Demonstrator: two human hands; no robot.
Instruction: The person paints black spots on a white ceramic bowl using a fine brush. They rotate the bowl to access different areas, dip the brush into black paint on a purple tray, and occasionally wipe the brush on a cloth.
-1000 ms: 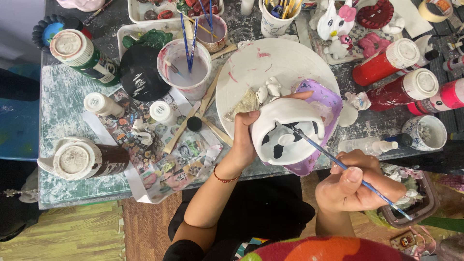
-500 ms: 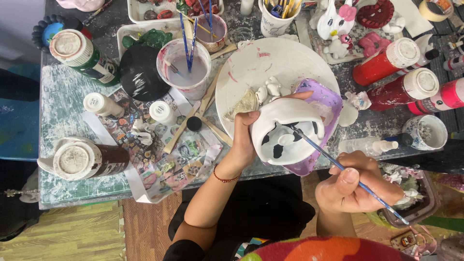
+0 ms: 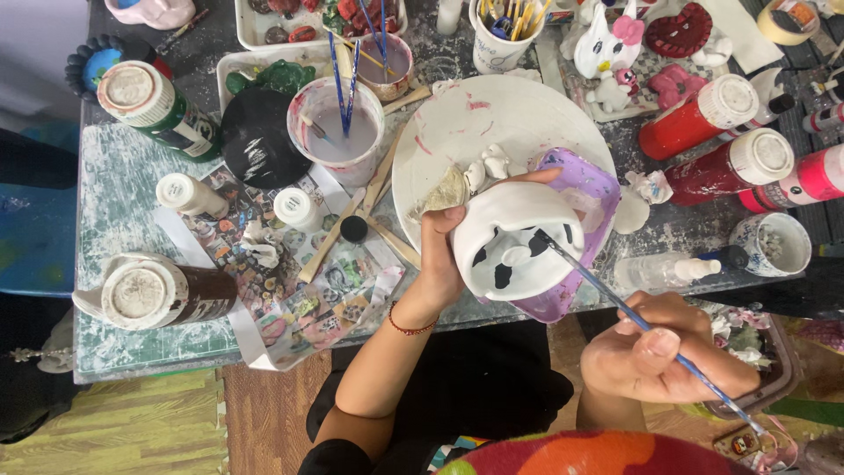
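At the centre of the frame the left hand (image 3: 444, 255) closes around the left rim of a white ceramic figure (image 3: 514, 246), thumb on the near side and fingertips curled over the far edge, holding it tilted above the table edge. The right hand (image 3: 659, 352), in the lower right, is pinched shut on a thin blue-handled paintbrush (image 3: 642, 324); its tip touches the figure's upper right part.

Judging by the surface, the painting is partly done: several black patches already sit on the lower half of the figure, while the top and left of it are bare white. How much more is meant to be covered cannot be told.

Room is tight. Just behind the figure lies a purple tray (image 3: 585, 189), and behind that a large white plate (image 3: 492, 132) smeared with pink, carrying small white pieces. To the upper left stands a cup of cloudy rinse water (image 3: 336, 132) with brushes in it, near a black round lid (image 3: 255, 141). Red paint bottles (image 3: 703, 119) lie at the right, and a small clear dropper bottle (image 3: 664, 271) lies just beside the brush shaft. Wooden sticks (image 3: 369, 202) and a brown paint bottle (image 3: 158, 295) fill the left of the table (image 3: 114, 193).

The open space is off the near table edge, over the lap, where the right hand works; the brush handle points lower right, towards a cluttered basket (image 3: 774, 352).
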